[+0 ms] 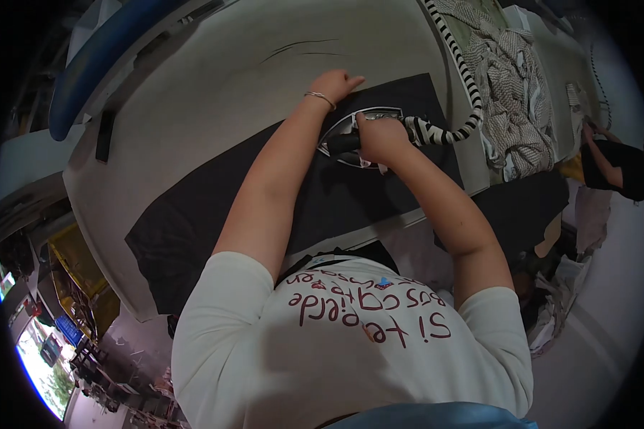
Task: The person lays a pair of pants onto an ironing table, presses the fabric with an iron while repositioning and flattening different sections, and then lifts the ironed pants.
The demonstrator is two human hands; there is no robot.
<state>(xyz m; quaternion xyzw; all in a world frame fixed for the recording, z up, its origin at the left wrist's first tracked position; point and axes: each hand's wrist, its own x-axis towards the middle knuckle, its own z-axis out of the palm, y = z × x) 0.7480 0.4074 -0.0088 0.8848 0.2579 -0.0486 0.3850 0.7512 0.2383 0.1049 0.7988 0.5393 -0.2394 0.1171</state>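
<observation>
On the table, dark cloth lies under the iron in the right hand's grip; the left hand curls by the cloth's far edge, hold unclear. Glide flat, clear of it.

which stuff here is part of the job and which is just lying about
Seemingly in the job:
- iron, in the right hand
- striped hose leading to it
- dark cloth beneath it
- table

Seemingly just lying about:
- patterned fabric heap
- slim black object
</observation>
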